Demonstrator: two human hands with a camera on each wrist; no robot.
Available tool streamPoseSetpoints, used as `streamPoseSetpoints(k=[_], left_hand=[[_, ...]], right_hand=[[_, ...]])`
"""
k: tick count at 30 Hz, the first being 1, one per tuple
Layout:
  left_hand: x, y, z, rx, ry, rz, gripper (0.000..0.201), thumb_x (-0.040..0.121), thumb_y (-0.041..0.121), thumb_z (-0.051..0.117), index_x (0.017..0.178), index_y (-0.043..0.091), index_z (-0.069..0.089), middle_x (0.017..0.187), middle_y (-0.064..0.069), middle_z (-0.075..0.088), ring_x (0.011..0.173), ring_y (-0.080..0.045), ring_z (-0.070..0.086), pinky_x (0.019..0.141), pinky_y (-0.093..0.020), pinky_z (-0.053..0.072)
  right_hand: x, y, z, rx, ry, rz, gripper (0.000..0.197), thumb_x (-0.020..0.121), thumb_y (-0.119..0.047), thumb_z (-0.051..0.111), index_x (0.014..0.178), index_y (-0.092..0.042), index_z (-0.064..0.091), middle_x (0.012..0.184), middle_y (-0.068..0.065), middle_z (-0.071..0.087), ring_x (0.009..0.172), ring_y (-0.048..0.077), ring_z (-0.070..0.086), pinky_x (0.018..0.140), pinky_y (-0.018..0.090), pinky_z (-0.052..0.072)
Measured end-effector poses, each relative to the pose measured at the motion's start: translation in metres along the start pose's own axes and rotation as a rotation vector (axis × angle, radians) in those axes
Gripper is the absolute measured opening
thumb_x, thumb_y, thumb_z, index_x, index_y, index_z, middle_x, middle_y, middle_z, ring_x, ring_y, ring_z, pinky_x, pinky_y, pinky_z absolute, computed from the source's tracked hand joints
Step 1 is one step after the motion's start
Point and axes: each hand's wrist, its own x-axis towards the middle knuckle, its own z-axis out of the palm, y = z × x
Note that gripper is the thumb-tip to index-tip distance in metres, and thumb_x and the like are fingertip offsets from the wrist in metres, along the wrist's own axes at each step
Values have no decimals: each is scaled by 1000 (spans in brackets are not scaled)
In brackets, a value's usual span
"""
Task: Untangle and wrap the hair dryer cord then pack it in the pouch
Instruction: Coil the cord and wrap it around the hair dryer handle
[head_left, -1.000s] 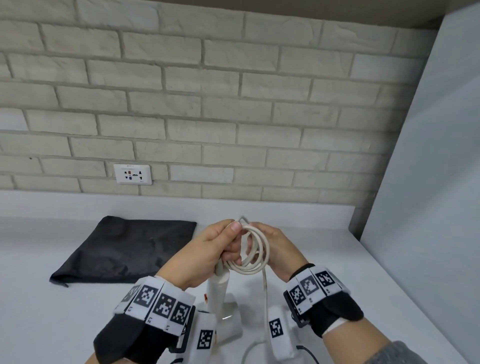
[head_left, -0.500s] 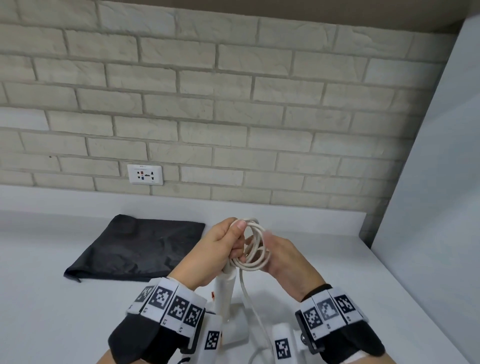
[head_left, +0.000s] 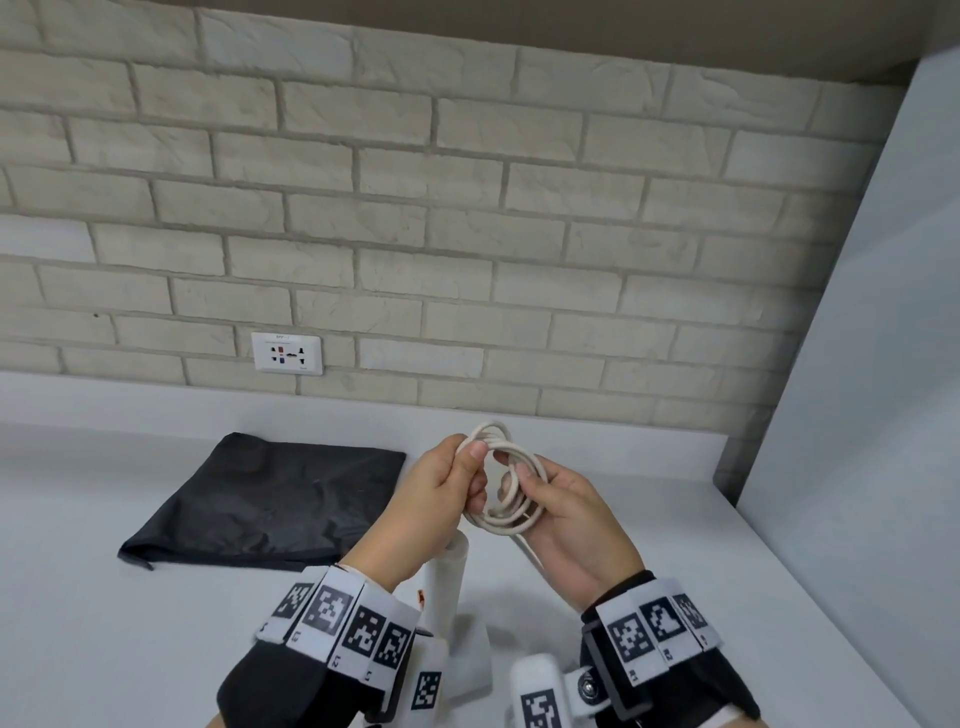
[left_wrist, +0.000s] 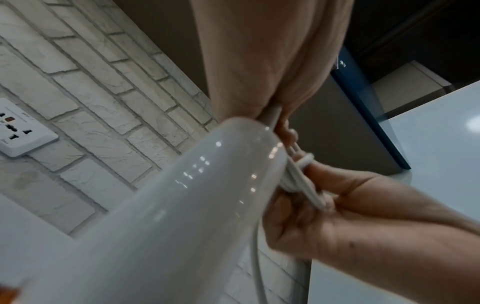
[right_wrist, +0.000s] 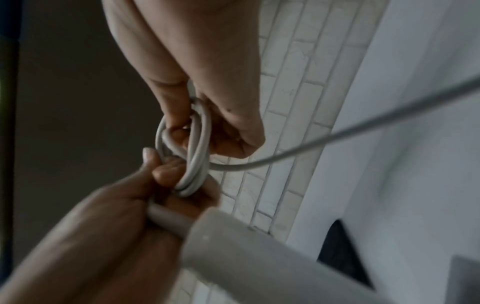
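- Black fabric pouch (head_left: 265, 499) lies flat on the white counter (head_left: 104, 623), left of the coiled cord (head_left: 506, 486) and well apart from it; it looks closed and untouched, so packing is not yet begun; a wall socket (head_left: 287, 354) sits on the brick wall above and behind it.
- Left hand (head_left: 441, 499) pinches the upper left of the coil between thumb and curled fingers; the hair dryer (head_left: 444, 582) hangs below that hand, its handle pointing up toward the coil.
- Since a second ago the coil has tilted and gained another turn, and the loose run trailing down from it looks shorter; I judge the wrapping well along, with a short tail left to take up.
- Right hand (head_left: 566, 519) grips the lower right of the coil, its fingers curled round the strands, thumb on top.
- Head view alone shows the pouch whole and both hands either side of the coil.
- Left wrist view shows the glossy dryer body (left_wrist: 161, 216) close up and the cord leaving its end; the left hand's fingers are mostly hidden there.
- Right wrist view shows what the others do not: several strands stacked in the loop (right_wrist: 197, 144), and the free cord (right_wrist: 337, 135) swinging away to the right of the coil.
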Motion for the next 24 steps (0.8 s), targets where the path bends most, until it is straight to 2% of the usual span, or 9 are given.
streamPoseSetpoints(k=[3,5,8,11,15,17,20,22,24], left_hand=[[2,-2,1,33,44,-3,31,98,25,36,70,13,45,60,3,43,48,-3,45,54,-16,40],[2,-3,1,30,63,-9,32,98,25,36,69,13,44,60,2,43,46,-1,44,50,-12,38],[2,-4,1,45,106,3,31,97,25,36,69,13,42,59,1,43,42,2,42,45,-10,36],[2,-4,-2,47,164,7,30,97,25,37,71,11,40,58,0,41,40,0,39,39,-8,31],[4,-5,-2,49,192,10,30,97,24,38,69,11,39,58,0,40,41,0,40,41,-8,32],[6,-6,-2,54,220,4,30,97,24,37,69,12,40,59,0,40,47,-3,40,42,-7,34],[9,-6,-4,40,231,-1,31,97,24,37,69,13,41,60,-1,40,53,-10,39,43,-7,34],[9,-6,-6,34,229,3,32,97,24,37,67,14,41,60,-1,40,51,-9,40,43,-7,35],[8,-7,-6,37,214,22,33,97,23,37,66,14,41,59,-1,40,45,-1,40,44,-7,35]], right_hand=[[-1,-5,3,186,-72,45,27,77,-12,52,98,-4,66,51,1,50,55,17,52,77,36,46],[-2,-6,5,153,-101,53,32,73,-9,61,105,-8,65,51,0,50,57,16,53,75,34,49],[-2,0,7,-369,52,-82,46,81,6,57,120,-18,53,72,-2,53,71,14,54,78,30,53],[-1,2,1,-904,292,-348,43,78,1,62,114,-22,52,89,-5,46,75,9,51,72,29,54],[-5,-7,-11,-1037,342,-350,20,78,3,57,83,-16,57,70,3,54,61,19,52,64,36,51],[-10,-12,-17,-982,326,-271,19,82,2,55,74,-15,59,66,5,61,67,23,60,68,37,52],[-19,-20,-21,-486,216,-93,16,90,-1,48,79,-9,58,58,-2,62,72,18,66,79,34,53],[-26,-22,-21,-118,141,-42,16,91,-7,45,79,-5,56,54,-2,53,60,15,61,82,38,55],[-30,-21,-22,-9,151,-63,20,90,-11,46,76,-3,58,48,-3,39,44,11,44,71,35,59]])
